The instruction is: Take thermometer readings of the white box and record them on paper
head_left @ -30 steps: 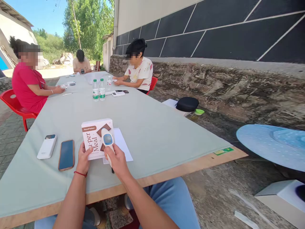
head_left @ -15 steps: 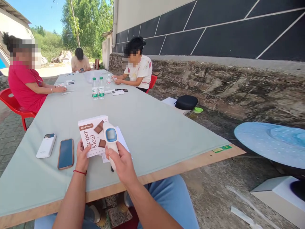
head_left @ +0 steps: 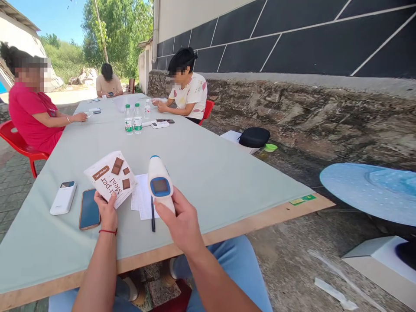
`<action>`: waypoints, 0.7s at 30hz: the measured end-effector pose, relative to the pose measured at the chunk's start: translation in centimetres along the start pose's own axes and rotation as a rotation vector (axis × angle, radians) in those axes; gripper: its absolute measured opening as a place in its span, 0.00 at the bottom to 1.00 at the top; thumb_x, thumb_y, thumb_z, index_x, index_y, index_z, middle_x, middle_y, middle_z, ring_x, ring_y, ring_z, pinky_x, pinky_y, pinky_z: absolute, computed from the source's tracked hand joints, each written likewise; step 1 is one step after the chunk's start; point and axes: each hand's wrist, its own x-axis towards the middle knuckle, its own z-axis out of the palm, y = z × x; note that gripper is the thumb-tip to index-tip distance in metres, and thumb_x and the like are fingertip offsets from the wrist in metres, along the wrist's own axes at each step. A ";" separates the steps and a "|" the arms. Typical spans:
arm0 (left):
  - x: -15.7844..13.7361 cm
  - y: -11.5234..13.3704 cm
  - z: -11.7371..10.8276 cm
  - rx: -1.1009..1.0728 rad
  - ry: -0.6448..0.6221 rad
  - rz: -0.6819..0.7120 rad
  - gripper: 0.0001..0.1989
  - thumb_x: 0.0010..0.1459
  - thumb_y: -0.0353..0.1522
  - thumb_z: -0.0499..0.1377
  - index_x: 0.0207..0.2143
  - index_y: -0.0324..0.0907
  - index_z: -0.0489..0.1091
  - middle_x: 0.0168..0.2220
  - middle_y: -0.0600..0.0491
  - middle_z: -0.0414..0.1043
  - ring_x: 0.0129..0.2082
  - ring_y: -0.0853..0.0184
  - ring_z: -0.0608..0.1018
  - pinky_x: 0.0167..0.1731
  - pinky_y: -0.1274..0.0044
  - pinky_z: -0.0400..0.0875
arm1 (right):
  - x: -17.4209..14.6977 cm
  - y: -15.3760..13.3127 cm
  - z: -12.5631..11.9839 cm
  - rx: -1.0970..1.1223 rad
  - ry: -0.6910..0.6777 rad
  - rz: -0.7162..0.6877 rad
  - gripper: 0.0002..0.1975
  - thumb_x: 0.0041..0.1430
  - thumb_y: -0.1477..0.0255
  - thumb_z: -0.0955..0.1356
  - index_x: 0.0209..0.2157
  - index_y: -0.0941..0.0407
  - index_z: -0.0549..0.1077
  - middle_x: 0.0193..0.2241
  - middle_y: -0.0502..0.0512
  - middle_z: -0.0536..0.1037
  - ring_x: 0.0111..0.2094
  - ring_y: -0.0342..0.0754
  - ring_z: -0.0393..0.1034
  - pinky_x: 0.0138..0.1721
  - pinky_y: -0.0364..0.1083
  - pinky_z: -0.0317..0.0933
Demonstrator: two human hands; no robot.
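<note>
Leaning gripped in the left hand (head_left: 108,212) is a box (head_left: 108,180), in the right hand (head_left: 184,225) a thermometer (head_left: 159,170).

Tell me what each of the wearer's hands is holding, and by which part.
The left hand holds the printed white box by its lower edge; the right hand holds the white-and-blue handheld device by its handle.

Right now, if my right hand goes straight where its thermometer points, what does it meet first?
Probably your right hand would meet a green-capped bottle on the table; depth is hard to judge.
</note>
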 end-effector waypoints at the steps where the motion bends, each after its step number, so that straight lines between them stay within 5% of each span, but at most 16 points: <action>1: 0.0 0.0 0.0 0.034 0.004 0.021 0.36 0.46 0.41 0.69 0.53 0.43 0.56 0.56 0.44 0.64 0.56 0.59 0.70 0.55 0.67 0.65 | 0.6 1.2 -0.7 -0.092 0.031 0.006 0.26 0.54 0.59 0.69 0.53 0.54 0.69 0.43 0.55 0.76 0.40 0.50 0.70 0.39 0.47 0.65; 4: -0.1 0.1 0.0 0.136 -0.029 0.055 0.37 0.49 0.42 0.67 0.56 0.43 0.55 0.56 0.43 0.64 0.56 0.59 0.70 0.55 0.68 0.65 | 2.5 5.6 -3.4 -0.490 0.060 0.074 0.26 0.54 0.62 0.68 0.54 0.54 0.68 0.47 0.58 0.74 0.48 0.54 0.69 0.46 0.50 0.63; 10: 0.0 -0.1 -0.2 0.533 -0.129 0.117 0.37 0.58 0.42 0.59 0.64 0.42 0.47 0.61 0.42 0.60 0.61 0.57 0.65 0.61 0.65 0.59 | 4.5 13.5 -8.0 -1.184 -0.039 0.191 0.24 0.58 0.68 0.66 0.56 0.57 0.67 0.47 0.63 0.74 0.47 0.56 0.68 0.45 0.51 0.59; 17: -1.9 -0.2 0.6 1.194 -0.129 -0.006 0.71 0.40 0.45 0.70 0.66 0.33 0.18 0.69 0.29 0.31 0.69 0.44 0.41 0.65 0.55 0.38 | 3.9 14.4 -8.0 -1.274 0.111 -0.003 0.19 0.57 0.67 0.68 0.50 0.59 0.69 0.50 0.68 0.71 0.50 0.60 0.65 0.48 0.53 0.55; 21: -2.6 0.3 1.1 1.317 -0.191 -0.036 0.78 0.32 0.48 0.72 0.64 0.34 0.14 0.68 0.29 0.33 0.69 0.44 0.41 0.65 0.55 0.36 | 2.7 13.0 -4.4 -1.115 -0.174 0.046 0.14 0.63 0.63 0.64 0.46 0.57 0.69 0.34 0.57 0.77 0.37 0.52 0.72 0.38 0.47 0.58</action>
